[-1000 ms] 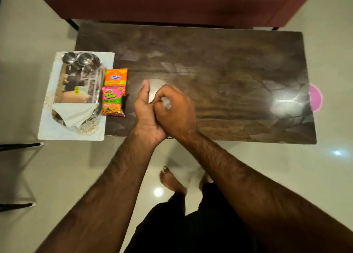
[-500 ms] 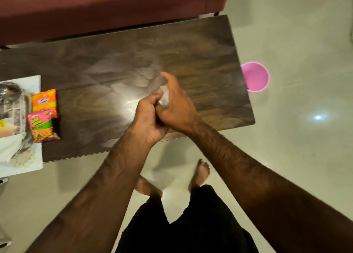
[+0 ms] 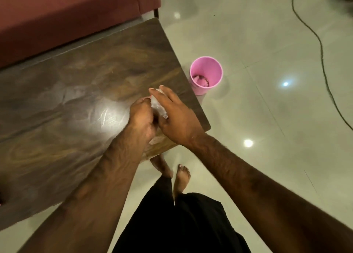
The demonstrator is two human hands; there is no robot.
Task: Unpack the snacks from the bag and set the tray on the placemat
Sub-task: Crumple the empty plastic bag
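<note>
A crumpled clear plastic bag (image 3: 158, 105) is squeezed between both my hands above the right end of the dark wooden table (image 3: 76, 100). My left hand (image 3: 142, 119) is closed around its lower part. My right hand (image 3: 175, 115) presses on it from the right, with the fingers laid over its top. Most of the bag is hidden inside my hands. The tray, the placemat and the snack packets lie outside the view.
A pink bin (image 3: 206, 74) with crumpled scraps inside stands on the tiled floor just past the table's right end. A maroon sofa (image 3: 66, 14) runs behind the table. A dark cable (image 3: 322, 62) trails over the floor at right. My bare feet (image 3: 172, 172) stand at the table's near corner.
The view has swung right: tray, placemat and snack packets slid out at the left, and the pink bin came closer. Both hands kept crumpling the bag while moving toward the table's right end.
</note>
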